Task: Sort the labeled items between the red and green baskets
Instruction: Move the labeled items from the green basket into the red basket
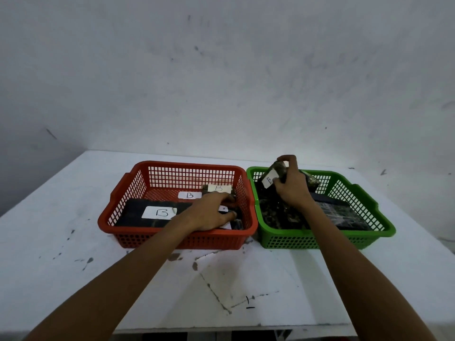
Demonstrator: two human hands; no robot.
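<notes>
A red basket [138, 190] and a green basket [364, 200] stand side by side on the white table. The red one holds several dark items with white labels marked B, among them a large flat one [138, 212]. My left hand [211, 212] reaches into the red basket's right side, its fingers curled over a dark labeled item [235, 223] that it mostly hides. Above the green basket, my right hand [293, 185] grips a dark mottled packet [278, 169] with a B label. More dark items [342, 215] lie in the green basket.
The white table [61, 254] is scuffed, with dark marks and taped lines near its front edge. A pale wall stands close behind the baskets. The table's left edge falls away beside the red basket.
</notes>
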